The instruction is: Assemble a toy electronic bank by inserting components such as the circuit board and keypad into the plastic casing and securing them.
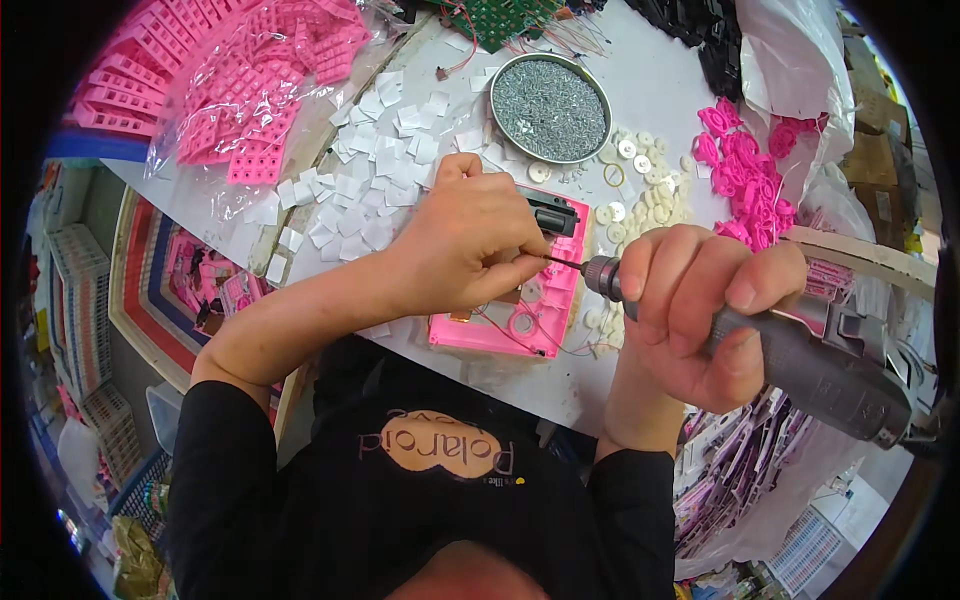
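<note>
In my right hand (700,305) is a dark grey electric screwdriver (825,375), its thin bit pointing left over a pink plastic housing (572,270). My left hand (470,235) is closed in a pinch at the bit's tip; whatever sits between thumb and forefinger is too small to make out. The housing lies open-side up under that hand, which covers much of its left side. Inside show a black part (553,215), thin wires and a pink ring (522,322).
Beyond the housing stands a round metal dish of small screws (550,107). White paper squares (375,160) lie to the left, with bagged pink parts (255,95) farther off. Cream discs (655,195) and bright pink pieces (740,170) are on the right; a green circuit board (500,20) lies at the back.
</note>
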The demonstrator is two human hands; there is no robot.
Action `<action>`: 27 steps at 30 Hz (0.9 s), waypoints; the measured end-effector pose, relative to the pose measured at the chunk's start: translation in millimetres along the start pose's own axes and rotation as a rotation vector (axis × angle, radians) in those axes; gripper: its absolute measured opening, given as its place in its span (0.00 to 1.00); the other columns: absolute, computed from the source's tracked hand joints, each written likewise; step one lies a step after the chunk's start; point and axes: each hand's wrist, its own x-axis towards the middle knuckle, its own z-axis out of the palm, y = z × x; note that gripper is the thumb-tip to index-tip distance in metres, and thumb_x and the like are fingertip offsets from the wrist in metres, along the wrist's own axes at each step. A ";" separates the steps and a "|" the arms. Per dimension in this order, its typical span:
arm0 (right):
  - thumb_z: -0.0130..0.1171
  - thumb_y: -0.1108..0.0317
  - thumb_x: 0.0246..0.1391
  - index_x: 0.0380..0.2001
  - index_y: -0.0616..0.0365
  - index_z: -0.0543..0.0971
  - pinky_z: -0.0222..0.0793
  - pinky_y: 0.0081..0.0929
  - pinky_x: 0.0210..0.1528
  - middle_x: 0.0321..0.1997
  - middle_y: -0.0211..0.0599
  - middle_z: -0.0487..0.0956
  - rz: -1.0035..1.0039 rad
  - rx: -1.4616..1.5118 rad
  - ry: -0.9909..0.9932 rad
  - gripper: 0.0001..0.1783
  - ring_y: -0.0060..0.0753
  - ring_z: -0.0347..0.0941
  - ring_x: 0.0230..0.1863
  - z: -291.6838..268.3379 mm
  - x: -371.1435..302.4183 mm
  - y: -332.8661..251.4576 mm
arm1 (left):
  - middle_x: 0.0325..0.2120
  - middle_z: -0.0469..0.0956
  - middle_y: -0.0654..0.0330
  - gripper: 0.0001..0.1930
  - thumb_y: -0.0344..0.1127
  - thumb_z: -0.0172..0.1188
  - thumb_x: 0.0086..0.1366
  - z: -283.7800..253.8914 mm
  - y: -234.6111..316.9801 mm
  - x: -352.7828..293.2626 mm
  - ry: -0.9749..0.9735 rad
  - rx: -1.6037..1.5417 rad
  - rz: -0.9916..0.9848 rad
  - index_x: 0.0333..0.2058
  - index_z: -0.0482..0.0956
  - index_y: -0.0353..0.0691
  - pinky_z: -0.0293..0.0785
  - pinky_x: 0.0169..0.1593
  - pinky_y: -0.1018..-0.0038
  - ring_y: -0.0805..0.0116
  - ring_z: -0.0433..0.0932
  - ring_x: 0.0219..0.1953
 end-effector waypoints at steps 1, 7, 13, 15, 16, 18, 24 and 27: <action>0.65 0.61 0.59 0.43 0.53 0.67 0.65 0.32 0.27 0.18 0.29 0.68 -0.004 0.008 0.001 0.18 0.29 0.64 0.21 -0.6 0.5 0.3 | 0.26 0.78 0.72 0.09 0.32 0.72 0.51 0.6 -0.3 1.0 0.010 0.035 0.041 0.31 0.82 0.50 0.56 0.47 0.64 0.69 0.73 0.31; 0.55 0.69 0.62 0.44 0.57 0.67 0.63 0.30 0.25 0.19 0.32 0.68 -0.104 -0.048 0.058 0.11 0.28 0.63 0.19 -28.5 5.8 19.9 | 0.34 0.80 0.74 0.13 0.38 0.72 0.51 6.0 8.2 13.9 0.066 0.430 -0.041 0.37 0.83 0.50 0.54 0.56 0.54 0.69 0.75 0.44; 0.56 0.77 0.58 0.38 0.62 0.67 0.73 0.34 0.31 0.22 0.38 0.74 -0.059 -0.116 0.208 0.08 0.27 0.69 0.21 -46.1 2.9 56.4 | 0.36 0.80 0.73 0.15 0.37 0.71 0.53 13.7 -5.8 3.7 -0.102 0.509 -0.075 0.41 0.83 0.50 0.52 0.60 0.50 0.70 0.74 0.46; 0.58 0.78 0.57 0.36 0.62 0.68 0.74 0.31 0.31 0.23 0.38 0.75 -0.026 -0.170 0.205 0.09 0.26 0.71 0.22 -46.1 0.0 62.3 | 0.36 0.80 0.74 0.14 0.36 0.71 0.53 13.9 -7.4 3.1 -0.104 0.510 -0.070 0.40 0.83 0.50 0.52 0.60 0.50 0.70 0.74 0.46; 0.58 0.79 0.56 0.36 0.62 0.68 0.74 0.28 0.31 0.24 0.38 0.76 -0.011 -0.235 0.196 0.09 0.25 0.71 0.23 -46.2 -1.4 64.9 | 0.36 0.80 0.74 0.14 0.36 0.71 0.52 13.6 -8.0 3.1 -0.105 0.510 -0.067 0.40 0.83 0.49 0.52 0.60 0.50 0.71 0.74 0.46; 0.56 0.72 0.61 0.33 0.56 0.64 0.63 0.32 0.25 0.16 0.33 0.66 0.024 -0.416 0.137 0.10 0.25 0.60 0.17 -39.6 0.9 65.5 | 0.36 0.80 0.72 0.16 0.36 0.71 0.52 12.4 -8.2 2.4 -0.113 0.470 -0.076 0.41 0.82 0.48 0.53 0.60 0.51 0.70 0.75 0.46; 0.61 0.70 0.59 0.36 0.56 0.65 0.67 0.35 0.28 0.16 0.33 0.67 0.174 -0.363 -0.038 0.13 0.25 0.61 0.17 -63.4 7.0 67.0 | 0.38 0.78 0.60 0.18 0.34 0.69 0.52 22.5 -26.1 18.9 -0.206 0.191 -0.122 0.42 0.78 0.42 0.67 0.54 0.57 0.58 0.77 0.46; 0.66 0.64 0.56 0.52 0.62 0.72 0.73 0.37 0.41 0.29 0.40 0.78 0.108 -0.102 -0.002 0.24 0.32 0.72 0.27 -71.3 27.5 53.3 | 0.44 0.78 0.55 0.19 0.30 0.68 0.52 18.2 -21.4 23.8 -0.241 0.208 -0.048 0.44 0.76 0.39 0.73 0.51 0.57 0.50 0.77 0.47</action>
